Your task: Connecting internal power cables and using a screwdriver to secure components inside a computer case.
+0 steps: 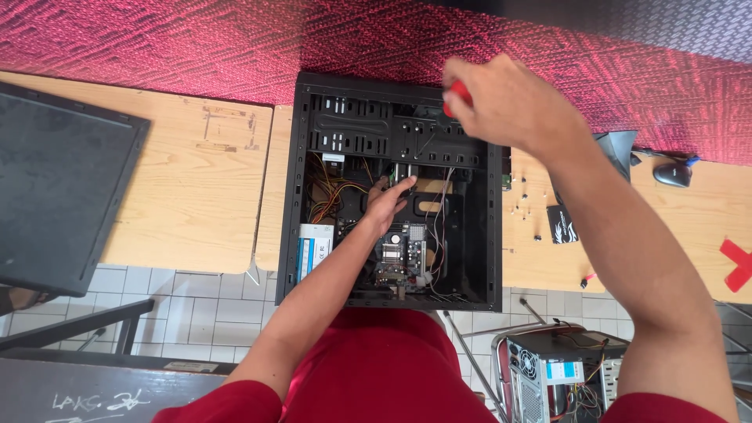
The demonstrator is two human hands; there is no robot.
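Note:
An open black computer case [294,188] lies on its side across two wooden desks. Inside it I see a motherboard [401,254], a power supply [315,247] with orange and yellow wires, and drive bays at the far end. My left hand [388,202] reaches into the case, fingers resting on a metal part near the drive bays above the motherboard. My right hand [501,102] hovers over the case's far right corner, closed around a red-handled tool [457,95], probably a screwdriver; its tip is hidden.
A black side panel [63,188] lies on the left desk [196,180]. Small screws [521,205], a black box [562,224] and a mouse [672,174] sit on the right desk. Another opened computer [556,376] stands on the tiled floor at lower right.

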